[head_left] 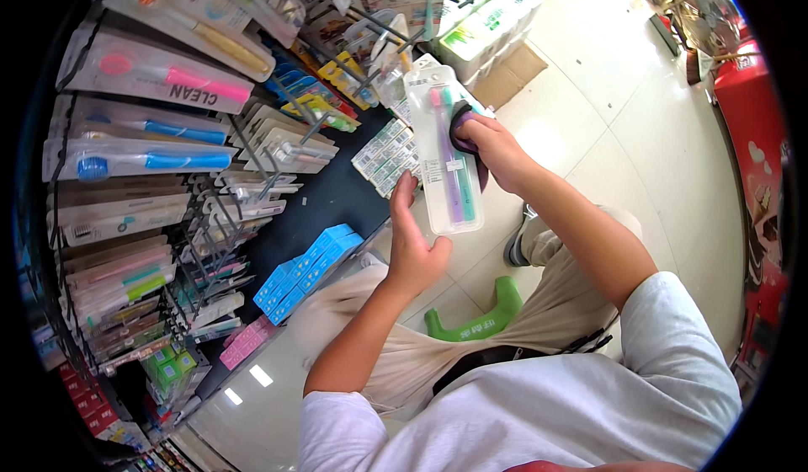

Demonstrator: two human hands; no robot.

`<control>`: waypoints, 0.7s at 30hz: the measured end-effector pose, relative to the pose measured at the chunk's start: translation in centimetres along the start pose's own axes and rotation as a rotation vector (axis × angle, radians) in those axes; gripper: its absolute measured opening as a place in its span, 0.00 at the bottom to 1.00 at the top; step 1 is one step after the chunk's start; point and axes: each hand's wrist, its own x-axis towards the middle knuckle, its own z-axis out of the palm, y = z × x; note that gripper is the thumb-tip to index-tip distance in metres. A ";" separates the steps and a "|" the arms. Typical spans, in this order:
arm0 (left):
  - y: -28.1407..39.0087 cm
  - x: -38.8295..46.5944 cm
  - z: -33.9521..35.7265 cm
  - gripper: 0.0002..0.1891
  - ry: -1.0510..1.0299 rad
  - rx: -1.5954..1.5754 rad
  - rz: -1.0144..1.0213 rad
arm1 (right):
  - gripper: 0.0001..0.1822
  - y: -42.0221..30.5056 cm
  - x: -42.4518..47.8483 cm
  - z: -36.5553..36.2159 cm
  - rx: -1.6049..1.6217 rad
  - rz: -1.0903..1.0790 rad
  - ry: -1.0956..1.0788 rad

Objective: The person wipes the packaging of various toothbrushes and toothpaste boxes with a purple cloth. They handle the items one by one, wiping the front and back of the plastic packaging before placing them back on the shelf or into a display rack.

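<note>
A clear blister pack of two toothbrushes [454, 203], one purple and one green, is held up in front of me. At its right edge my right hand [492, 143] grips a dark cloth with purple on it [463, 132], which lies against the pack; the fingers behind are hidden. My left hand [413, 244] is beside the pack's lower left edge, thumb apart from the fingers, nothing in its palm. Whether it touches the pack I cannot tell. Small white boxes [386, 153] sit on the dark shelf beyond my left fingers.
Packaged toothbrushes [158, 156] hang on hooks of a black wire rack at left. Blue boxes [309, 273] and pink boxes [247, 342] line the shelf edge. White-and-green packages [489, 27] stand by flattened cardboard [508, 74]. A green plastic stool [476, 327] is between my legs.
</note>
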 end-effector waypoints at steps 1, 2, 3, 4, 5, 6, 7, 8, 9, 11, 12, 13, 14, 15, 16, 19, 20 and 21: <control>0.2 0.2 -0.1 0.45 -0.023 -0.093 -0.026 | 0.09 0.0 -0.1 0.1 -0.008 0.010 0.009; 0.3 0.5 -0.1 0.45 -0.042 -0.240 -0.033 | 0.09 0.0 -0.2 0.0 -0.017 0.021 0.017; 0.4 0.7 -0.2 0.44 -0.017 -0.326 -0.091 | 0.09 0.0 -0.3 0.0 -0.034 0.028 -0.007; 0.6 0.8 -0.3 0.44 0.009 -0.413 -0.148 | 0.09 0.1 -0.2 -0.1 -0.052 0.035 -0.032; 0.7 0.9 -0.3 0.43 0.036 -0.499 -0.206 | 0.09 0.1 -0.3 -0.1 -0.071 0.041 -0.057; 0.4 1.1 -0.1 0.36 0.098 -0.515 -0.191 | 0.08 0.2 -0.4 0.2 -0.085 0.052 -0.102; 0.2 1.3 -0.2 0.33 0.140 -0.498 -0.193 | 0.07 0.4 -0.4 0.3 -0.086 0.068 -0.187; 0.0 1.6 -0.4 0.31 0.183 -0.482 -0.195 | 0.07 0.8 -0.4 0.3 -0.087 0.083 -0.273; 0.0 1.9 -0.5 0.28 0.223 -0.465 -0.198 | 0.06 1.2 -0.5 0.4 -0.086 0.098 -0.357; 0.7 2.4 -0.9 0.20 0.270 -0.546 -0.362 | 0.08 1.9 -0.9 0.6 -0.196 0.088 -0.579; 0.6 2.6 -1.1 0.19 0.268 -0.592 -0.391 | 0.09 1.9 -1.4 1.1 -0.187 0.063 -0.517; 0.5 2.8 -1.3 0.19 0.265 -0.637 -0.420 | 0.10 1.8 -1.8 1.5 -0.177 0.038 -0.455; 0.4 2.7 -1.3 0.19 0.272 -0.666 -0.430 | 0.11 1.8 -1.6 1.4 -0.176 0.012 -0.408; 0.2 2.7 -1.1 0.20 0.276 -0.695 -0.436 | 0.12 1.7 -1.2 1.1 -0.176 -0.016 -0.358; 0.1 2.7 -1.0 0.20 0.280 -0.725 -0.443 | 0.13 1.5 -0.7 0.8 -0.175 -0.044 -0.307; 0.7 2.7 -0.3 0.20 0.330 -0.626 -0.394 | 0.19 0.5 0.5 -0.4 -0.020 -0.043 -0.094; 0.7 2.6 -0.3 0.20 0.314 -0.636 -0.399 | 0.21 0.5 1.0 -1.2 0.036 -0.157 -0.133; 0.5 2.5 -0.4 0.20 0.302 -0.645 -0.406 | 0.21 -0.1 0.9 -1.3 0.098 -0.101 -0.141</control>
